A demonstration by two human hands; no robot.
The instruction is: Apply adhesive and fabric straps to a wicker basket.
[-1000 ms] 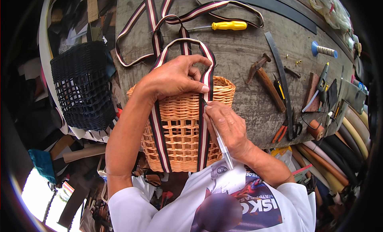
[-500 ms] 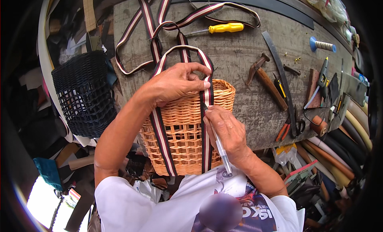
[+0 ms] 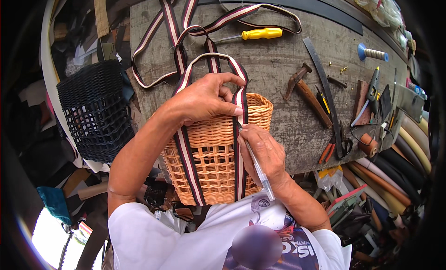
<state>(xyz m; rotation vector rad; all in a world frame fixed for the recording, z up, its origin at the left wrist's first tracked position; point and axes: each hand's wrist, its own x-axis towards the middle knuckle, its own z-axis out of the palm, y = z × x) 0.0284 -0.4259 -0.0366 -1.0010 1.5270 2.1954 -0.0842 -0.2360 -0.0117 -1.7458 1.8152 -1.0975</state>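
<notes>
A tan wicker basket (image 3: pixel 211 133) lies against me at the table's near edge. Two lengths of black, cream and dark red striped webbing strap (image 3: pixel 189 163) run over its side and join in a loop above the rim. Across that rim reaches my left hand (image 3: pixel 202 98), pinching the right-hand length between thumb and fingers. Just below, my right hand (image 3: pixel 267 151) grips a clear-barrelled pen (image 3: pixel 259 170), its tip end up at the strap close to my left thumb. The exact tip is hard to make out.
More strap trails across the worn table (image 3: pixel 260 61), beside a yellow-handled screwdriver (image 3: pixel 262 33). To the right lie a hammer (image 3: pixel 313 102), a dark flat strip (image 3: pixel 320 68), a thread spool (image 3: pixel 373 53) and a glue gun (image 3: pixel 373 86). A black woven basket (image 3: pixel 95 109) stands at left.
My left thumb has slid slightly down the strap. The pen's back end has swung a little to the right. The whole view has shifted slightly.
</notes>
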